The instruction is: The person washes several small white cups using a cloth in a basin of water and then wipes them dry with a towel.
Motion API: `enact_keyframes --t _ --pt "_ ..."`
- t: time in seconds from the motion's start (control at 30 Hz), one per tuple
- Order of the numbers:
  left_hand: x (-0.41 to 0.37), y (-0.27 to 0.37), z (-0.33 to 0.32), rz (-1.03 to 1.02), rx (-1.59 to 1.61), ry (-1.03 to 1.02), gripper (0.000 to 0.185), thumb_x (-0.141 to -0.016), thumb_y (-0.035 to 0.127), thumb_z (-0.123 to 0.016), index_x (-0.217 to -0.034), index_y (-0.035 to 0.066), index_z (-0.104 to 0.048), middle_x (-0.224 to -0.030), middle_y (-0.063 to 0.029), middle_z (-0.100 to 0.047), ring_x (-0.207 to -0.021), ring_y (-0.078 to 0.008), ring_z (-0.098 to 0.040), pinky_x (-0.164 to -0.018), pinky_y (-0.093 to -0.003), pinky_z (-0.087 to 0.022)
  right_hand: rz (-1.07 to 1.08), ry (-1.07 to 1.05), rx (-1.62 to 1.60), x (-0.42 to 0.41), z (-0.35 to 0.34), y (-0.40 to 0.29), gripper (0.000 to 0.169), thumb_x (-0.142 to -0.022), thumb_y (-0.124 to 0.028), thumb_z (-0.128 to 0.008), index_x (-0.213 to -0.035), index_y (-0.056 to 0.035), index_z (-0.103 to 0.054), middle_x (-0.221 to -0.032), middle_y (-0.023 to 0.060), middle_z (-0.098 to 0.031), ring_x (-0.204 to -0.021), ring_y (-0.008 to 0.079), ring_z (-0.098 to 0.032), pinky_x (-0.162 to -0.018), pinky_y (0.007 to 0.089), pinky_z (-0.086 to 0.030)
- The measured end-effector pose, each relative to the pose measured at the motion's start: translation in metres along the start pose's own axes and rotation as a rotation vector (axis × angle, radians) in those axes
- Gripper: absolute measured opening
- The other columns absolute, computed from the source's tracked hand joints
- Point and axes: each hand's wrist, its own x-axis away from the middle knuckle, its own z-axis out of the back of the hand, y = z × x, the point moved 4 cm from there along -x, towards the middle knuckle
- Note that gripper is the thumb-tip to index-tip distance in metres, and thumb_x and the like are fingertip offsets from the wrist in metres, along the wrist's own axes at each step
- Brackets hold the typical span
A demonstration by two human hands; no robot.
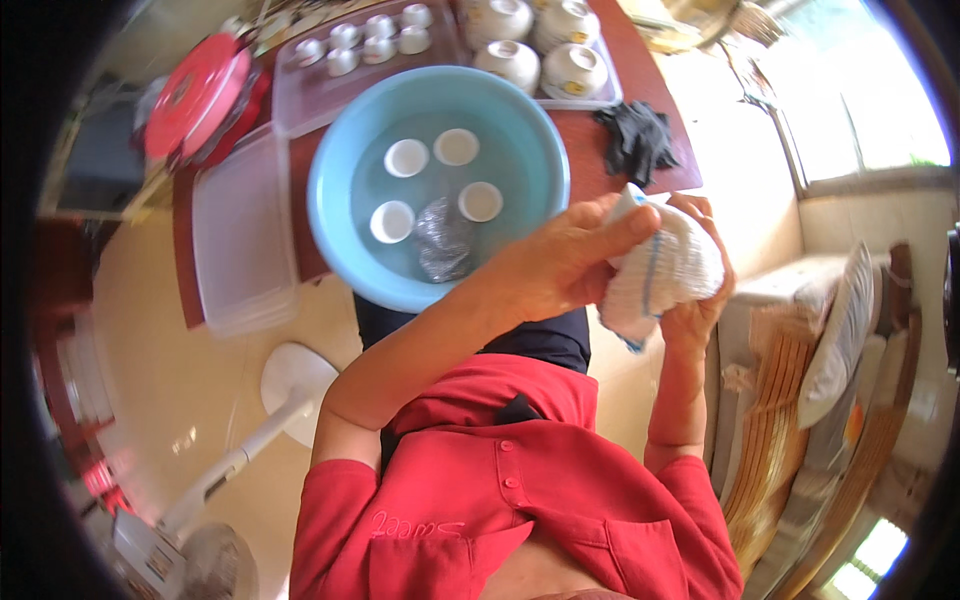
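My left hand point(577, 259) grips a small white cup point(628, 199) with a blue mark, its thumb across the near side. A white cloth point(675, 259) with blue stripes and a blue edge is bunched against the cup. From behind, my right hand point(701, 296) holds the cloth, which hides much of the cup and some fingers. Left of both hands, a light blue plastic basin point(322, 202) holds water. Several white cups point(406, 157) sit in it, along with a crumpled, shiny silvery mesh piece point(442, 240).
Behind the basin, a clear plastic tray point(300, 105) carries upturned small cups point(379, 49); upturned bowls point(574, 71) fill another tray. Dark gloves or cloth point(637, 139) lie at right. A clear plastic container point(244, 232) and red lidded box point(199, 94) are left. A white fan point(300, 397) stands below.
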Motion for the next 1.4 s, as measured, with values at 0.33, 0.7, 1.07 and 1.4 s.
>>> enact_keyframes --t 0.33,0.7,1.07,1.4 --pt "0.078 0.056 0.042 -0.382 -0.231 0.253 0.041 -0.086 0.032 -0.053 -0.117 0.007 -0.044 -0.08 -0.0076 -0.055 -0.054 -0.0099 -0.047 -0.044 -0.0222 -0.034 -0.133 -0.228 0.057 0.01 -0.031 0.049 0.041 -0.088 -0.029 -0.045 -0.117 0.0004 -0.043 -0.104 0.0136 -0.056 -0.094 0.0227 -0.056 -0.081 0.0349 -0.047" --pt "0.287 0.184 0.211 -0.307 -1.21 1.535 0.06 -0.059 0.022 -0.078 -0.11 0.001 -0.053 -0.084 -0.0101 -0.06 -0.065 -0.018 -0.056 -0.056 -0.0269 -0.047 -0.828 -0.252 -1.08 0.03 -0.083 0.095 0.035 -0.092 -0.029 -0.039 -0.108 0.0003 -0.049 -0.094 0.0113 -0.057 -0.095 0.0229 -0.053 -0.087 0.0367 -0.041" --pt "0.28 0.242 0.324 0.121 -1.767 1.74 0.055 -0.053 0.015 -0.077 -0.102 0.004 -0.055 -0.107 -0.0225 -0.051 -0.1 -0.0347 -0.051 -0.084 -0.0395 -0.044 -0.816 -0.239 -1.053 0.045 -0.086 0.099 0.031 -0.091 -0.027 -0.041 -0.103 -0.0006 -0.051 -0.089 0.0105 -0.058 -0.088 0.0232 -0.055 -0.08 0.036 -0.044" --pt "0.247 0.223 0.269 -0.274 -2.202 1.812 0.045 -0.07 0.008 -0.062 -0.112 0.008 -0.047 -0.097 -0.0181 -0.053 -0.098 -0.0334 -0.05 -0.082 -0.0385 -0.042 -1.002 -0.06 -1.145 0.06 -0.084 0.119 0.032 -0.09 -0.026 -0.042 -0.103 0.0016 -0.051 -0.087 0.0126 -0.056 -0.086 0.0253 -0.051 -0.08 0.035 -0.042"
